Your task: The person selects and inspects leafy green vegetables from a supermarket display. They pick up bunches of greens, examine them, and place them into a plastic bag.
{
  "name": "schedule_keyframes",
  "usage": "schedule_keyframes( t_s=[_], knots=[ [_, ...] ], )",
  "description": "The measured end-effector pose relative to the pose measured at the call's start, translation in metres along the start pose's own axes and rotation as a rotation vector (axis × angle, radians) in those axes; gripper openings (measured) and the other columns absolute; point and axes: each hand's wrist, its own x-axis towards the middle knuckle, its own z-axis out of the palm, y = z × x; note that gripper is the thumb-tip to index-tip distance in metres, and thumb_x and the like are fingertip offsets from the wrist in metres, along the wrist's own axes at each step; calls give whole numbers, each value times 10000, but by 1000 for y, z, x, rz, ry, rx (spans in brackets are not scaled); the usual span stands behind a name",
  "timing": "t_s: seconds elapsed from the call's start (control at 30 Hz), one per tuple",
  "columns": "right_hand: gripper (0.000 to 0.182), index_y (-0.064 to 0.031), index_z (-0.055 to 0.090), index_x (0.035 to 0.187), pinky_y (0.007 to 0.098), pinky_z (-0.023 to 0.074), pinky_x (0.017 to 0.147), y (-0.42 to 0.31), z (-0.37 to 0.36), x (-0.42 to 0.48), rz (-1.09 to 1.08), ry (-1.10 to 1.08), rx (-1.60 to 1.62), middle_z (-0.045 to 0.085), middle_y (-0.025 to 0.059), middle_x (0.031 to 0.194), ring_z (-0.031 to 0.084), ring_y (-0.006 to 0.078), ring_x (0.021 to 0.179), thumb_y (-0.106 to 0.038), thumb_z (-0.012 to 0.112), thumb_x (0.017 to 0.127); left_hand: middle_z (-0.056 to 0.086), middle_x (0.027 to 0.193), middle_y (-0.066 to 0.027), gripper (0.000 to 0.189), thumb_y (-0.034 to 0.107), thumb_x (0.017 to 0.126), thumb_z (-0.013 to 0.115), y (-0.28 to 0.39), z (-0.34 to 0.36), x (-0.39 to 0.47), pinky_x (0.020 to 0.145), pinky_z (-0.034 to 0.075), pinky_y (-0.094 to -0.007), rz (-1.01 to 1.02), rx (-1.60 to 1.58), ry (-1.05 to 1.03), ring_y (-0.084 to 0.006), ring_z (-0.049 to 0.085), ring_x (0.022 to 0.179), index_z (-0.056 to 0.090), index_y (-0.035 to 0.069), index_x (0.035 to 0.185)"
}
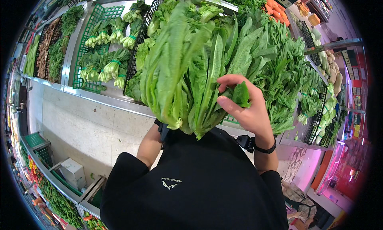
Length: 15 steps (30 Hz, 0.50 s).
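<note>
Two or more heads of long-leaf lettuce point(167, 74) are held up close before my chest, their leaf tips pointing away from me and blurred at the top. My left hand is hidden behind the lettuce; only its forearm shows, so its grip cannot be seen. At the right side of the lettuce, my right hand point(245, 104) is curved with thumb and forefinger apart. A loose piece of green leaf point(241, 95) lies within the curl of that hand, against the palm or fingers. Beyond the hands, more long-leaf greens point(251, 44) are heaped on the display.
A green plastic crate point(78, 77) with banded leafy bunches point(112, 69) stands left of a black divider point(140, 35). The metal display edge point(104, 102) runs in front of me. Carrots point(276, 11) lie at the far right. Behind on the left is a white box point(72, 173).
</note>
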Motion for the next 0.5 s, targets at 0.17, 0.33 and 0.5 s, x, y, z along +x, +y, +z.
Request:
schedule_keyframes(
  t_s=[0.17, 0.33, 0.5],
  knots=[
    [352, -45, 591, 1121, 306, 457, 817, 14, 9, -1, -50, 28, -65, 608, 72, 921, 582, 189, 871, -104, 714, 797, 576, 1261, -139, 441, 250, 962, 505, 28, -2, -17, 959, 484, -346, -39, 60, 29, -231, 570, 1139, 474, -5, 1320],
    [478, -48, 551, 1192, 340, 461, 791, 14, 28, 4, -43, -16, -153, 554, 124, 929, 561, 256, 847, -167, 751, 774, 575, 1262, -139, 438, 250, 966, 502, 50, -2, -29, 959, 484, -345, -80, 94, 74, -230, 569, 1140, 473, -5, 1321],
    [422, -54, 582, 1174, 304, 440, 834, 20, 38, 11, -31, 15, -140, 569, 82, 941, 548, 200, 860, -110, 713, 777, 575, 1263, -139, 435, 249, 970, 499, 57, -7, -20, 959, 484, -343, -110, 82, 133, -228, 568, 1141, 472, -5, 1322]
  ],
)
